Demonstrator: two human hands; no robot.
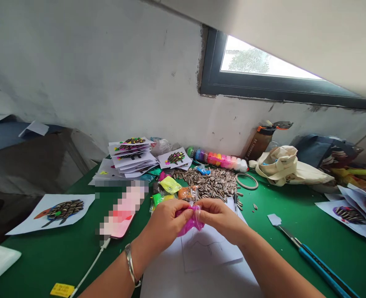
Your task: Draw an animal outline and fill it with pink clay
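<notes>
Both of my hands meet over a white sheet of paper (207,252) on the green table (294,231). My left hand (166,223) and my right hand (220,217) pinch a small pink plastic packet (191,221) between their fingertips, each closed on one side of it. A silver bangle (131,265) sits on my left wrist. Just beyond the hands lies a pile of striped sunflower seeds (214,184), with small bags of coloured clay (170,186) beside it.
A stack of finished seed-picture cards (131,155) stands at the back left, one more card (57,211) at the left. A phone (123,215) with a white cable, a tape ring (246,181), a blue knife (316,258), a cloth bag (285,167) and a bottle (260,140) are around.
</notes>
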